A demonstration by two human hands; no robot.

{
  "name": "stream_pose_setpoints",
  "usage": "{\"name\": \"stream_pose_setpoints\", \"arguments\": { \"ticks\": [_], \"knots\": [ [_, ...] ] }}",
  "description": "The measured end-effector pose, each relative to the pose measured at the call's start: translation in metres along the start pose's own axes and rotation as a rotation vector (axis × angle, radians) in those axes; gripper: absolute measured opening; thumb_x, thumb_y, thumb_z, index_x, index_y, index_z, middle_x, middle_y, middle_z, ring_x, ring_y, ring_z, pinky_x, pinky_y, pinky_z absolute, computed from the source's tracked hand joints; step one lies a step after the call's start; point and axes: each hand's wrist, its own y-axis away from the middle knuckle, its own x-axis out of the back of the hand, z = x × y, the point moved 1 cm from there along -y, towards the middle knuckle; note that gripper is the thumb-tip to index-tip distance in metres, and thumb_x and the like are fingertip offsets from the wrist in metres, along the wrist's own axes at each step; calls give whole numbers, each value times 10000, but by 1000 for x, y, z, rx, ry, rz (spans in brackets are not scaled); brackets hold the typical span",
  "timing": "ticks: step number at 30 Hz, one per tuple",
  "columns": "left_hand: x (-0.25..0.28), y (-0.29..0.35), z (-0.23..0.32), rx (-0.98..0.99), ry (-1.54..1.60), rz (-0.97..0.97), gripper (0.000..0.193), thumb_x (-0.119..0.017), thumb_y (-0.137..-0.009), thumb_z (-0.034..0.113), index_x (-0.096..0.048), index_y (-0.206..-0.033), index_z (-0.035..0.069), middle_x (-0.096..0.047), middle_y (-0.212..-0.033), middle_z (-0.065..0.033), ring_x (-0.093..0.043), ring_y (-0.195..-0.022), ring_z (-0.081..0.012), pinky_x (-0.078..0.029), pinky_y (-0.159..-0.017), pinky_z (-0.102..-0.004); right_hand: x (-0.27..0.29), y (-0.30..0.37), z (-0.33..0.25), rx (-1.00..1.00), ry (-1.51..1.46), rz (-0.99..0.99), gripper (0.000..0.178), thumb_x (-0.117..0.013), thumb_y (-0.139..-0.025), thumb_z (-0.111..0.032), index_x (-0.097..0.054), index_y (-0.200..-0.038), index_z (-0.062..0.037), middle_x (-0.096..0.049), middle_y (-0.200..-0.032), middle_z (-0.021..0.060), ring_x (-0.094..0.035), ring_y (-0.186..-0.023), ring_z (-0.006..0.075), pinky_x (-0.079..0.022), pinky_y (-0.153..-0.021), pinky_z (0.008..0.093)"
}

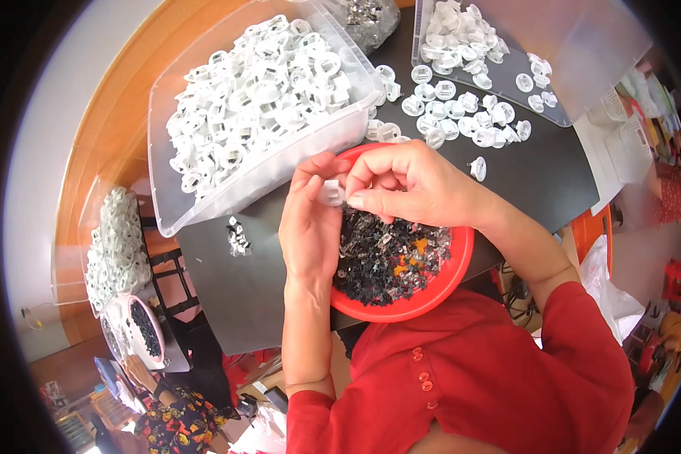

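Note:
Above a red bowl [466, 253], my left hand [307, 234] has its fingers curled round a small white plastic part [330, 194]. My right hand [420, 181] meets it there, thumb and index finger pinched together against the part's side; whatever lies between those fingertips is too small or hidden to make out. Filling the bowl is a mix of small black and clear pieces [386, 261], with a few orange bits among them. Both hands cover the bowl's far side.
A clear bin [268, 198] heaped with white round parts [261, 98] stands behind my left hand. More white parts [469, 113] lie loose on the dark table [242, 303], before a tipped clear bin [537, 106]. At lower left, another person's hand [138, 372] is beside a pink-rimmed tray [112, 333].

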Motion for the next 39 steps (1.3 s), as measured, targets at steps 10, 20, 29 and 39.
{"name": "stream_pose_setpoints", "arguments": {
  "ticks": [10,20,29,39],
  "knots": [
    [-34,40,6,38,66,-34,389,-432,-1006,200,-428,-1318,-33,-522,-1287,-138,-525,-1102,-179,-422,-929,-322,-22,18,-5,-55,-422,59,185,-607,-926,-147,-643,-983,26,-650,-897,43,-633,-799,100,-505,-709,238],
    [-6,72,-19,38,124,90,411,-524,-977,227,-461,-1309,-8,-530,-1291,-135,-510,-1159,-195,-407,-977,-334,-45,39,14,-47,-434,150,172,-618,-911,-129,-635,-976,29,-656,-855,20,-619,-723,69,-479,-620,202],
    [-10,79,-22,75,263,47,409,-564,-959,277,-513,-1270,16,-569,-1242,-117,-539,-1116,-191,-423,-968,-335,-54,61,-8,219,224,446,110,-670,-828,-56,-615,-901,5,-600,-773,69,-602,-620,124,-464,-542,259],
    [-10,80,-25,100,335,48,379,-585,-942,317,-540,-1165,14,-610,-1125,-130,-589,-1074,-280,-477,-949,-393,-57,59,-6,370,489,462,122,-680,-810,-23,-607,-907,-15,-586,-792,67,-605,-650,147,-464,-541,266]
  ]
}}
